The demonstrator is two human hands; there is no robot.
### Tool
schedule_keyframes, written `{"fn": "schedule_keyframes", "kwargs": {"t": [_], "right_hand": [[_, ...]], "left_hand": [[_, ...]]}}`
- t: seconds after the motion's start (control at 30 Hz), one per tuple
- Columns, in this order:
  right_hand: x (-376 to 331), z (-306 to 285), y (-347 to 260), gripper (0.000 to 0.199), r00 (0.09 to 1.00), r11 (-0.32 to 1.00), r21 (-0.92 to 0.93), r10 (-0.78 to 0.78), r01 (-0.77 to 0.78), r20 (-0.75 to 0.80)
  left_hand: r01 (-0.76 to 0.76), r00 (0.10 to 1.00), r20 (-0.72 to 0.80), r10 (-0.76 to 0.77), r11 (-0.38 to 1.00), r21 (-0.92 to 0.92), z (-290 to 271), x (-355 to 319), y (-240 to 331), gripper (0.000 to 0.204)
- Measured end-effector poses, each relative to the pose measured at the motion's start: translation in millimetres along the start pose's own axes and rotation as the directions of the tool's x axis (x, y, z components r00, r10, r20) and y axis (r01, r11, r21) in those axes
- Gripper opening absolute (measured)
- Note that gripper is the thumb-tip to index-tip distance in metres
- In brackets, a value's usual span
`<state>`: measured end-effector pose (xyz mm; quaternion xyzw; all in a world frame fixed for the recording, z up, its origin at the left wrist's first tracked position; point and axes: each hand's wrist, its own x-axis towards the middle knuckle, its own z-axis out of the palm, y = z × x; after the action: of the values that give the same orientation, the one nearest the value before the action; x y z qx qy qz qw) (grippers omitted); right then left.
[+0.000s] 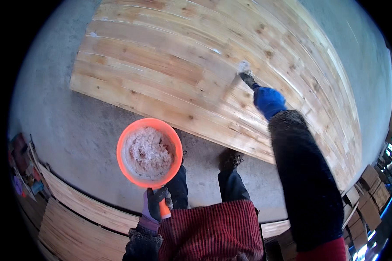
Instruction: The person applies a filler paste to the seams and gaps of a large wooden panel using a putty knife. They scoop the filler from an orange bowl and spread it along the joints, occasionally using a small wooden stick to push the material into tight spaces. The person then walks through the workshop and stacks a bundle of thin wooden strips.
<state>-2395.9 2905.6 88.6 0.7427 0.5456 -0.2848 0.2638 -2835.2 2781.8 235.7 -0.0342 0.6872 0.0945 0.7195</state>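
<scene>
My left hand (156, 203), in a dark and purple glove, is closed round the handle of an orange plastic ladle-like scoop (179, 148). The scoop is held level in front of my body and is filled with lumpy, pinkish-white paste (148, 152). Out to the right, my right hand (269, 102) in a blue glove grips a putty knife (248, 80). White paste (244, 67) covers its far end, which is over the large wooden panel (161, 65); motion blurs it slightly, so I cannot tell whether it touches the wood.
The jointed-board panel shows knots and small white patches (216, 51). Grey concrete floor (43, 100) surrounds it. More wooden boards (80, 228) lie behind me at lower left. Cardboard-coloured boxes (370, 187) are stacked at the right, and a mixed pile (24, 167) is at far left.
</scene>
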Motion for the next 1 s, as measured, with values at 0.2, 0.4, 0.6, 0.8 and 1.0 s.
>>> {"fn": "schedule_keyframes", "kwargs": {"t": [0.2,0.4,0.6,0.8,1.0], "right_hand": [[-74.0,-0.4,82.7,0.026,0.99,0.998,0.054,-0.018,0.026,-0.141],[-191.1,110.0,90.1,0.026,0.981,0.921,0.357,0.186,-0.155,-0.054],[-270.6,129.1,106.6,0.028,0.917,0.675,0.658,0.394,-0.333,0.06],[-286.4,147.2,171.1,0.03,0.857,0.379,0.846,0.488,-0.376,0.163],[-213.2,151.1,218.5,0.03,0.825,0.359,0.923,0.558,-0.137,-0.094]], "left_hand": [[0.002,1.0,0.026,0.0,0.997,-0.071,17.7,-3.1,7.0,0.018],[-0.02,1.0,0.018,0.019,0.998,0.052,33.6,-25.4,13.1,0.015],[-0.102,0.994,-0.006,0.106,0.971,0.216,61.2,-54.4,-4.9,0.015],[-0.161,0.987,0.056,0.153,0.969,0.19,96.9,-70.3,-61.4,0.019],[-0.127,0.99,0.085,0.113,0.977,0.172,145.2,-84.2,-75.2,0.02]]}}
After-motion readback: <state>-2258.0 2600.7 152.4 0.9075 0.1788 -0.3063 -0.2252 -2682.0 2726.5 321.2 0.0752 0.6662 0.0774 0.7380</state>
